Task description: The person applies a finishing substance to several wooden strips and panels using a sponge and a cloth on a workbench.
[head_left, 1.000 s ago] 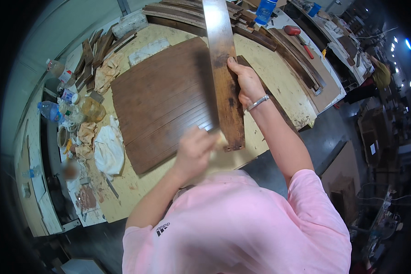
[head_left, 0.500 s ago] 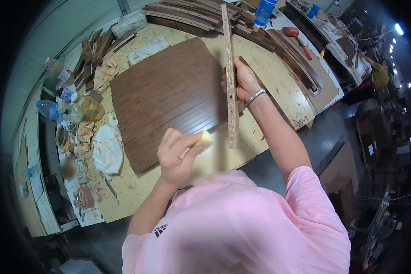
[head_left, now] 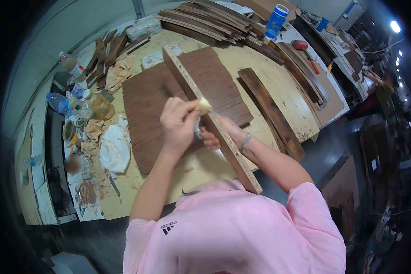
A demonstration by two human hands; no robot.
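Note:
My right hand (head_left: 233,131) is wrapped round a long brown wooden strip (head_left: 221,136) with a speckled chipboard edge. The strip slants from the far left toward my body, its near end close to my shirt. In my left hand (head_left: 175,119) a small pale yellow sponge-like block (head_left: 203,106) is pinched between thumb and fingers. That block meets the strip's upper edge near mid-length; whether it presses there I cannot tell. Beneath both hands lies a wide dark brown grooved board (head_left: 146,102) on the pale work table (head_left: 196,168).
Two dark planks (head_left: 271,114) lie right of the board. Curved strips (head_left: 205,20) are stacked at the back, near a blue bottle (head_left: 276,22) and a red-headed mallet (head_left: 301,45). Bottles (head_left: 100,106) and a white cloth (head_left: 115,148) line the left. Another person (head_left: 382,93) stands far right.
The strip has swung from nearly upright in view to a leftward slant, and my right hand has come down and inward. My left hand has raised the block to the strip's edge.

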